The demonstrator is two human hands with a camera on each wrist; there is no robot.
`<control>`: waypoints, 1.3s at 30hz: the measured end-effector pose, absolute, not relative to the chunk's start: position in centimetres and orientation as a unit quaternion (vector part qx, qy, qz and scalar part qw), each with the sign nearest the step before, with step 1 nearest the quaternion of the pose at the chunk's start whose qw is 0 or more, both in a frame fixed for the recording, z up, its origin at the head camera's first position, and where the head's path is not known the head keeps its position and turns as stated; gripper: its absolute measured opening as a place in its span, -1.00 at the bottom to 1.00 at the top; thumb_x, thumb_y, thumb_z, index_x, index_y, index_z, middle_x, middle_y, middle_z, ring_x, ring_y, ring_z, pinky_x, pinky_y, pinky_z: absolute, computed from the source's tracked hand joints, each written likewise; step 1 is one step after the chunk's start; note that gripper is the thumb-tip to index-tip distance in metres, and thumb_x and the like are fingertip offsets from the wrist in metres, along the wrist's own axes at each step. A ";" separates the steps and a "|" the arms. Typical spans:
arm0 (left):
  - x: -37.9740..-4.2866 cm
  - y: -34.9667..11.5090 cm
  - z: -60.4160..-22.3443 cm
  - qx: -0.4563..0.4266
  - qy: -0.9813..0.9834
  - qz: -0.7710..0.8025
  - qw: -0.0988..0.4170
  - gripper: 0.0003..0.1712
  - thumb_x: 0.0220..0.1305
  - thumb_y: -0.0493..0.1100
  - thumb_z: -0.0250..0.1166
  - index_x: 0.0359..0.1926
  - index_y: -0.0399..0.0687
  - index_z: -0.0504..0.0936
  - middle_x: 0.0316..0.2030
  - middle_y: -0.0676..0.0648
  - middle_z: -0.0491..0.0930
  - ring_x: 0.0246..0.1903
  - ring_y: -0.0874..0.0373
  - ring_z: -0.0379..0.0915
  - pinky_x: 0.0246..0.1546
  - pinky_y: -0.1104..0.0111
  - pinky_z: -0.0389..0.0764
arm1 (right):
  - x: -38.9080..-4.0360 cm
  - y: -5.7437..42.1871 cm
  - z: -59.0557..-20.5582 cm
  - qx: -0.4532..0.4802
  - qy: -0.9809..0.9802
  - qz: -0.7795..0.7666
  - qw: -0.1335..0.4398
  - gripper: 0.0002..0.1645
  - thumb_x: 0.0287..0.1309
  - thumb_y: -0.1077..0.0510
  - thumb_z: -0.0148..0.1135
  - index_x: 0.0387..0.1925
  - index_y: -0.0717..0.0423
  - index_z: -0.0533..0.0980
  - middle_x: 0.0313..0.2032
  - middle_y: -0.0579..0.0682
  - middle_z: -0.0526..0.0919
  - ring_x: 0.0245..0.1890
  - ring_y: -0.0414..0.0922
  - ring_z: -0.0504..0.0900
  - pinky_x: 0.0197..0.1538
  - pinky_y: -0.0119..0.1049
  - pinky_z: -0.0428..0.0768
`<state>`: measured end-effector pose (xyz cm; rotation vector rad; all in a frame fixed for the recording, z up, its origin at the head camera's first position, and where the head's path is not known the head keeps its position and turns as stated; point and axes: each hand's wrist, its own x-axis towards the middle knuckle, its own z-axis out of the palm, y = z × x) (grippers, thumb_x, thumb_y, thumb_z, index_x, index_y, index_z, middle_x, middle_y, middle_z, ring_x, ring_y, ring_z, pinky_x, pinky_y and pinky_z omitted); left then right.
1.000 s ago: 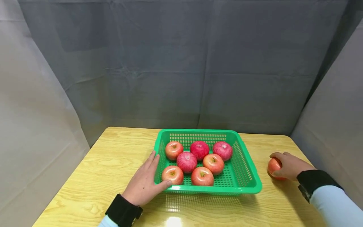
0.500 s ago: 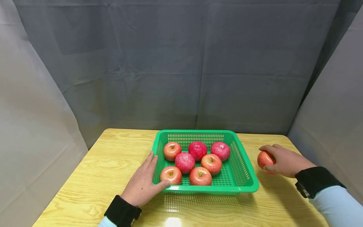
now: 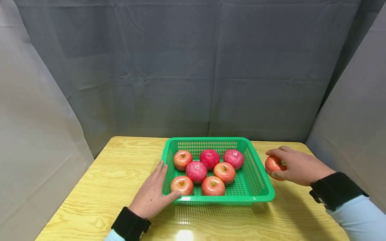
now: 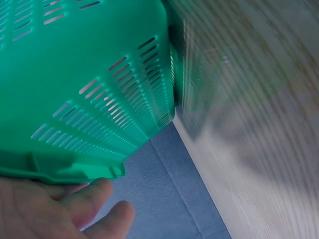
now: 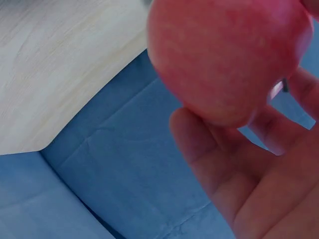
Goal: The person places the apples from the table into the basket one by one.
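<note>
My right hand [image 3: 297,166] grips a red apple [image 3: 273,166] between thumb and fingers, just off the right side of a green plastic basket [image 3: 261,200]. Up close in the right wrist view, the fingertips press against the underside of that apple [image 5: 224,59]. Across at the basket's near left corner, my left hand [image 3: 152,194] rests with fairly straight fingers along the rim and its thumb on the front edge. From the left wrist, the fingers [image 4: 94,196] show right at the rim beneath the slotted wall. Several apples, some orange-red and some deep pink [image 3: 196,171], lie inside the basket.
The basket stands on a light wooden table [image 3: 99,187] with rounded back corners. A dark grey cloth [image 3: 169,73] hangs behind it, and pale cloth panels [image 3: 39,127] flank both sides. Black bands [image 3: 339,190] circle both wrists.
My right hand has lifted the apple from the table and carried it leftward toward the basket. The left hand stays at the basket's corner; the view has shifted slightly.
</note>
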<state>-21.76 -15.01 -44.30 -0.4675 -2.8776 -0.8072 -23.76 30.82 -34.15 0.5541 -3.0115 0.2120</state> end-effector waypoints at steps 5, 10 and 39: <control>-21.7 -15.0 -44.2 -0.152 -0.949 -0.268 0.059 0.19 0.19 0.44 0.31 0.57 -0.19 0.12 0.60 -0.10 -0.12 0.50 -0.12 0.02 0.37 -0.09 0.25 | -23.8 30.4 -34.0 0.212 -0.974 0.040 0.070 -0.41 0.03 -0.11 0.52 0.08 -0.01 0.58 -0.12 -0.07 0.55 -0.36 -0.21 0.49 -0.36 -0.28 0.50; -21.7 -15.0 -44.2 -0.152 -0.949 -0.269 0.057 0.19 0.19 0.45 0.30 0.57 -0.18 0.11 0.60 -0.09 -0.12 0.50 -0.12 0.02 0.37 -0.09 0.24 | -23.5 29.7 -33.1 0.219 -0.971 0.044 0.084 -0.41 0.03 -0.08 0.52 0.09 -0.04 0.58 -0.10 -0.11 0.56 -0.34 -0.22 0.50 -0.34 -0.28 0.51; -21.8 -14.9 -44.3 -0.151 -0.951 -0.266 0.056 0.23 0.16 0.50 0.28 0.57 -0.19 0.12 0.60 -0.10 -0.11 0.49 -0.11 0.02 0.37 -0.07 0.25 | -24.2 22.8 -35.6 0.264 -0.962 0.067 -0.006 -0.41 -0.01 -0.13 0.47 0.10 -0.16 0.57 -0.21 -0.24 0.46 -0.41 -0.26 0.46 -0.30 -0.24 0.54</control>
